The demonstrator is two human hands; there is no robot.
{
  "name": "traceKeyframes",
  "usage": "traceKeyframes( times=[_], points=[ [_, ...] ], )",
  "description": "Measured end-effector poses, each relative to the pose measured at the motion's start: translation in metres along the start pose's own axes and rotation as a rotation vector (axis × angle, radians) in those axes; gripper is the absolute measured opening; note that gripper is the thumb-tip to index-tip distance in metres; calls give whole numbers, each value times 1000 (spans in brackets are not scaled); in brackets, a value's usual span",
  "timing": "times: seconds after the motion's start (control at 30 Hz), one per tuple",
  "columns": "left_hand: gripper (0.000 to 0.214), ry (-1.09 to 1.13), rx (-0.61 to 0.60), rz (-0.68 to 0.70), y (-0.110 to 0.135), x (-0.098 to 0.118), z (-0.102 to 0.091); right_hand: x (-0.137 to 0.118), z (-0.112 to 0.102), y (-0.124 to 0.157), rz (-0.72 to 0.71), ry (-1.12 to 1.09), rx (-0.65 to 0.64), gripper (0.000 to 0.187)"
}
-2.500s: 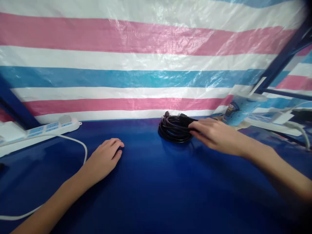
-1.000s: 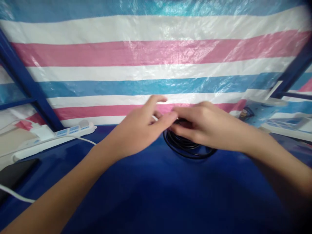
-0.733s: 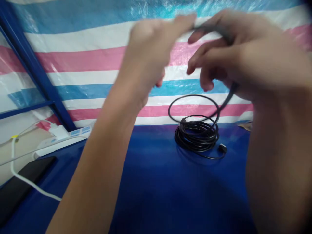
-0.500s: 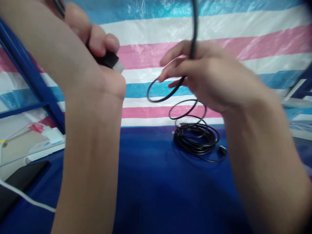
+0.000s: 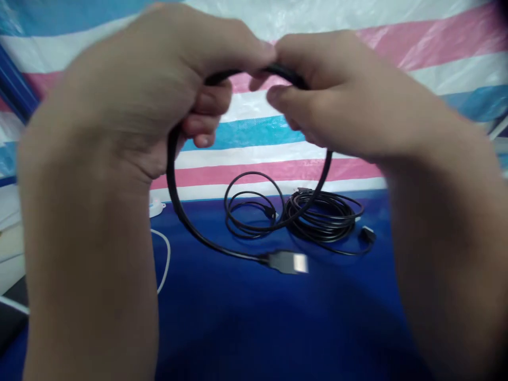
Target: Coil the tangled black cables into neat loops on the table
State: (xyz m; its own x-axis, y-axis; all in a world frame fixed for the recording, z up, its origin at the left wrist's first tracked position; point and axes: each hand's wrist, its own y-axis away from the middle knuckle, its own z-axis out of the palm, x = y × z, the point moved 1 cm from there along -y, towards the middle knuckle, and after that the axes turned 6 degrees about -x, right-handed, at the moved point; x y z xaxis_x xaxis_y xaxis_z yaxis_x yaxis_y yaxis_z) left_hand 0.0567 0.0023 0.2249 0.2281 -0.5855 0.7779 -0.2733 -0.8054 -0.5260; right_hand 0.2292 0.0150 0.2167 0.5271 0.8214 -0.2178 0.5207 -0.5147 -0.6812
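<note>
Raised in front of me, my left hand [image 5: 190,69] is closed around a black USB cable [image 5: 198,236]. My right hand [image 5: 329,90] pinches the same cable, its fingertips close to my left thumb. The held length bends in an open loop below both hands. From its left side hangs a plug [image 5: 288,262] with a bright metal tip, in the air above the table. The other side runs down behind my right hand to loose loops [image 5: 254,174] near the table's back edge.
A coiled black cable [image 5: 325,227] lies on the blue table [image 5: 270,328], with a black connector [image 5: 368,234] at its right. A white cord [image 5: 169,259] and a dark flat object [image 5: 14,317] are at left. A striped plastic sheet [image 5: 254,156] hangs behind.
My left hand has turned and moved right, and both hands have come together on the cable. The plug has left my left palm and now hangs free. Loose loops have dropped beside the coil.
</note>
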Motion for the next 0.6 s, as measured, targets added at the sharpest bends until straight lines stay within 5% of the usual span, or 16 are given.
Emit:
traceKeyframes(
  times=[0.1,0.3,0.47,0.6],
  points=[
    [29,-165,-54,204,1,7,17,-12,8,-2,-47,-218,6,21],
    [29,266,295,82,-8,5,13,5,3,-2,29,-957,-20,36],
    [28,438,684,40,-16,-15,3,20,-10,-23,328,-938,3,50],
    [30,545,770,-1,-17,-27,0,19,-8,-33,358,-924,13,45]
  ],
)
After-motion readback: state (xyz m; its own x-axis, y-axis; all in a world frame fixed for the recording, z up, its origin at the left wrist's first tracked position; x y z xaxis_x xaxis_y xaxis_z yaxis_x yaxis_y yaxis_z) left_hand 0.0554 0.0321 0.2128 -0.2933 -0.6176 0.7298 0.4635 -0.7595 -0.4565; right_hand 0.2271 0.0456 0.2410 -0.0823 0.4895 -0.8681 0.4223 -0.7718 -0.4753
